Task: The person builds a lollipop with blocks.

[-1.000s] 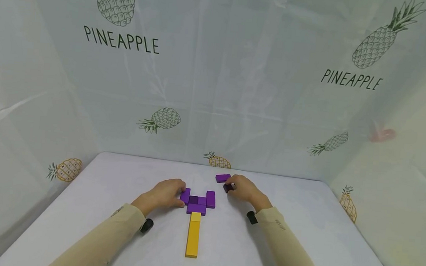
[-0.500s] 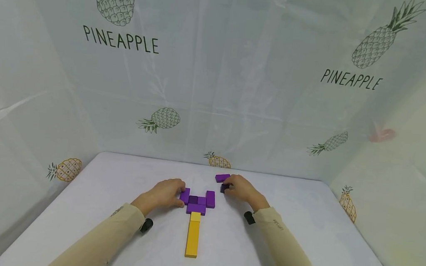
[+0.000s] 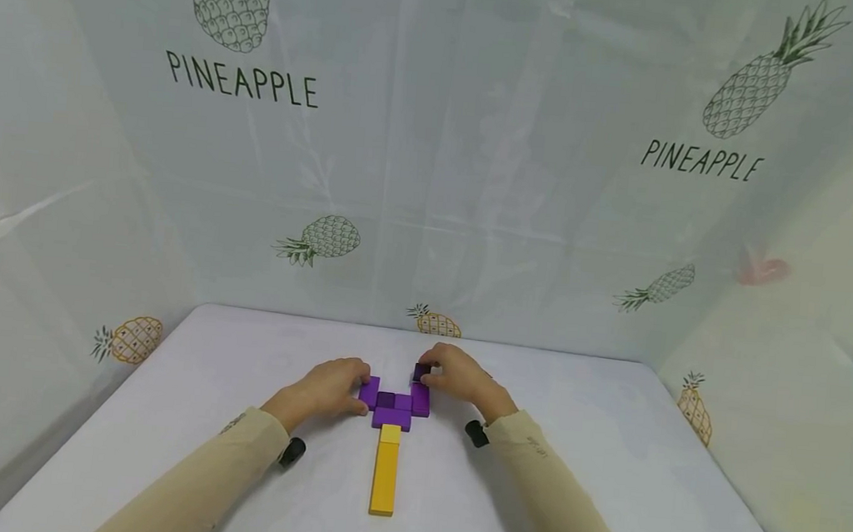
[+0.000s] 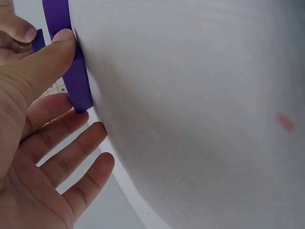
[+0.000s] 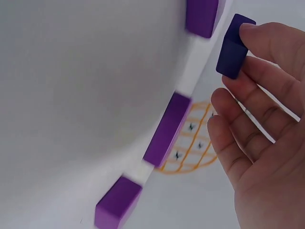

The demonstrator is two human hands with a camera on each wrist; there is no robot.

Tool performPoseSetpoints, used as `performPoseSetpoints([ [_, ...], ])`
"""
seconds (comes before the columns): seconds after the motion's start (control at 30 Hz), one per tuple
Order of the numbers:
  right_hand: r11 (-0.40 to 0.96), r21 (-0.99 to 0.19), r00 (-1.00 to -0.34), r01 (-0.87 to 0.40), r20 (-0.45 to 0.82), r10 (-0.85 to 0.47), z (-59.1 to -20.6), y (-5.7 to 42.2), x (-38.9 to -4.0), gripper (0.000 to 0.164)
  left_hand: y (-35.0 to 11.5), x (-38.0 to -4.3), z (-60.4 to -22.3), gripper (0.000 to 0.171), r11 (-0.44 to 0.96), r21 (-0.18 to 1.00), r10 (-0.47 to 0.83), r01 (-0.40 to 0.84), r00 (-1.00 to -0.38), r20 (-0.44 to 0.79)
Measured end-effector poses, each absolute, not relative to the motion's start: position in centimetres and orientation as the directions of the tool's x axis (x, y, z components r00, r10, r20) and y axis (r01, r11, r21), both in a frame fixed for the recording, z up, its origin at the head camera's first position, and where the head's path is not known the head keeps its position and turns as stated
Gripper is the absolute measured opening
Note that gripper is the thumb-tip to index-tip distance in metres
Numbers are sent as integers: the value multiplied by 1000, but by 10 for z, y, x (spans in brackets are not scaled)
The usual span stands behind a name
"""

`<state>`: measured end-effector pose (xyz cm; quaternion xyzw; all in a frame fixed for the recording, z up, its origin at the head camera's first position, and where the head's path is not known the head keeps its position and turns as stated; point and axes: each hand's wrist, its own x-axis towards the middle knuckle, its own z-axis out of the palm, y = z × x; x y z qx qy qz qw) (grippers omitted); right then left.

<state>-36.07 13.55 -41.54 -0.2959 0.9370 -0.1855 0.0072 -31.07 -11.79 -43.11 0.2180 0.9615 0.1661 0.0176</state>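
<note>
My left hand (image 3: pixel 327 385) holds an upright purple block (image 3: pixel 369 393) at the left of a block figure. In the left wrist view, the thumb lies on this purple block (image 4: pixel 77 86) and a fingertip is by its far end. My right hand (image 3: pixel 459 375) pinches a small dark purple block (image 3: pixel 420 373) just beyond the figure's right upright purple block (image 3: pixel 420 400). Seen from the right wrist, the pinched dark block (image 5: pixel 232 47) sits between thumb and index finger, other fingers spread. Between the uprights lie a dark cube (image 3: pixel 386 400), a purple cube (image 3: pixel 403 402) and, below them, a wide purple block (image 3: pixel 392 419).
A small yellow block (image 3: pixel 390 434) and a long yellow block (image 3: pixel 383 480) run down from the figure on the white table (image 3: pixel 287 506). A pineapple-print curtain (image 3: pixel 434 175) stands behind the table. Purple blocks (image 5: pixel 167 130) appear in the right wrist view.
My right hand has carried the dark block leftward to the far end of the right upright block. It now hides the loose purple block behind it. The left hand stays in place.
</note>
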Motion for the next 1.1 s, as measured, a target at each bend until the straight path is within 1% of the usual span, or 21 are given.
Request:
performPoseSetpoints([
  [0.13, 747, -363, -816, -557, 71, -573, -415, 122, -358, 31, -119, -311, -431, 45, 843, 318, 439, 434, -896, 57],
  [0.37, 711, -395, -790, -582, 69, -609, -418, 103, -358, 29, -122, -313, -433, 45, 826, 321, 463, 464, -882, 86],
  [0.67, 719, -435, -799, -543, 5, -601, -420, 88, -355, 27, -121, -312, -430, 43, 823, 327, 463, 465, -882, 88],
  [1.1, 738, -440, -806, -512, -50, -589, -418, 82, -350, 24, -121, -312, -430, 43, 820, 331, 466, 466, -881, 86],
])
